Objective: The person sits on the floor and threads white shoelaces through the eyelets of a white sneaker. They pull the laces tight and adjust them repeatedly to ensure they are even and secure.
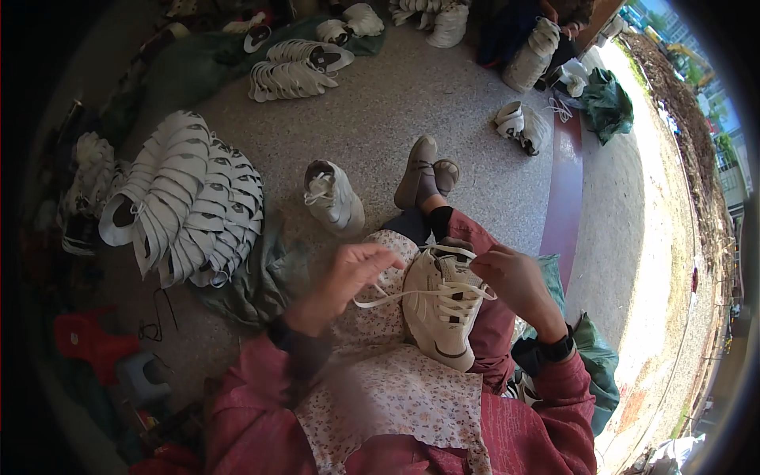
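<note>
A white lace-up sneaker [440, 305] rests on my lap with its toe toward me, on the flowered apron [396, 380] and my red trouser leg. White shoelace [388, 299] is threaded through its eyelets, and one loose length curves out to the left. My left hand [355, 277], slightly blurred, hovers left of the shoe's collar, fingers stretched toward it and apart from the loose lace. On the other side, my right hand [514, 281] is closed at the collar, its fingertips pinching a lace near the top eyelets.
Another white sneaker [332, 198] stands on the speckled floor ahead. At left, nested white shoe uppers [190, 198] form a large pile beside green cloth [257, 277] and a red stool [89, 342]. More uppers [297, 70] lie farther off. Another person [566, 32] sits at far right.
</note>
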The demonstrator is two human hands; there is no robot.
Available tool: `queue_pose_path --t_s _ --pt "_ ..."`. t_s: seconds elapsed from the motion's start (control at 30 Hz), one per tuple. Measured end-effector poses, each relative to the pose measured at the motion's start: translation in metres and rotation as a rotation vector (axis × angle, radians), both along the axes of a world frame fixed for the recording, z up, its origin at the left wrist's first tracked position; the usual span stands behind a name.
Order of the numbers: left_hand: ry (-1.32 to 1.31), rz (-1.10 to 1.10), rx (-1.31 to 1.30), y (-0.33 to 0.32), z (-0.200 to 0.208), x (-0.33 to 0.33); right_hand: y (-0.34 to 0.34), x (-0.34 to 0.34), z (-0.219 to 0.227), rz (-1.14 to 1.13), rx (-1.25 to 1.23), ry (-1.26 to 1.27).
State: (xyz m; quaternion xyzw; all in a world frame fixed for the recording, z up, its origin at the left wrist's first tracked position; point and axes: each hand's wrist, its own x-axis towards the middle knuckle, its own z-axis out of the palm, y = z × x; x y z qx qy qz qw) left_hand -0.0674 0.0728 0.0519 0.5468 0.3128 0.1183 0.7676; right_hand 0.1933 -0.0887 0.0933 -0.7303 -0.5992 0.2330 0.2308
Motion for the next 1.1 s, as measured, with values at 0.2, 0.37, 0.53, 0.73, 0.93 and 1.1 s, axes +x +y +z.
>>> queue_pose_path --t_s 0.2,0.37,0.53,0.73,0.93,1.1 --pt "-0.032 -0.176 0.350 -0.023 -0.030 0.034 0.025 -0.019 -0.013 0.200 0.160 -0.079" --pt "0.125 -0.239 0.512 -0.025 -0.033 0.041 0.038 -0.008 -0.023 0.240 0.063 0.120" --pt "0.225 -0.223 0.547 -0.028 -0.030 0.042 0.046 0.000 -0.034 0.315 -0.023 0.279" --pt "0.190 -0.246 0.513 -0.028 -0.037 0.054 0.042 -0.003 -0.046 0.237 -0.048 0.459" --pt "0.119 -0.464 0.274 -0.004 -0.036 0.037 0.038 -0.003 -0.050 0.199 -0.035 0.442" --pt "0.165 -0.422 0.349 -0.016 -0.031 0.041 0.038 -0.006 -0.051 0.195 -0.031 0.415"
